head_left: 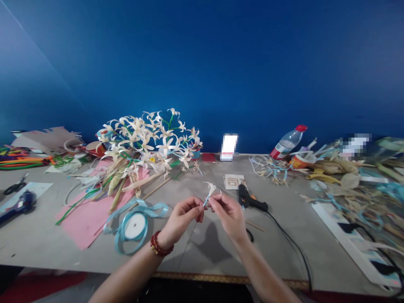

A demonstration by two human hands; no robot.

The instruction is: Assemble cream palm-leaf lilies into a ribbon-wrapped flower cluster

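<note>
Workpiece location: one white flower (212,189) with a slim light-blue stem is held clear of the tabletop (280,252), about midway along its near edge and set in from that edge.

Hand state: the left hand (186,212) has thumb and fingertips closed together on the lower stem. The right hand (227,212) appears to pinch the stem just below the petals; the exact contact is too small to confirm. The two sets of fingertips are close beside each other.

Handling: the flower should be very light. The petals look thin, curled and easily creased or torn; the stem is probably firmer but bendable. Grip by the stem, with the strongest hold directly under the petals, and use light fingertip pressure. Avoid taking hold of the petal tips.

Surroundings: a spool of blue ribbon (135,226) lies left of the left hand, toward the near edge. A glue gun (252,201) lies beyond and to the right of the right hand, its cable (290,237) running to the near edge. A bunch of similar flowers (147,145) stands toward the far edge, left of centre.
</note>
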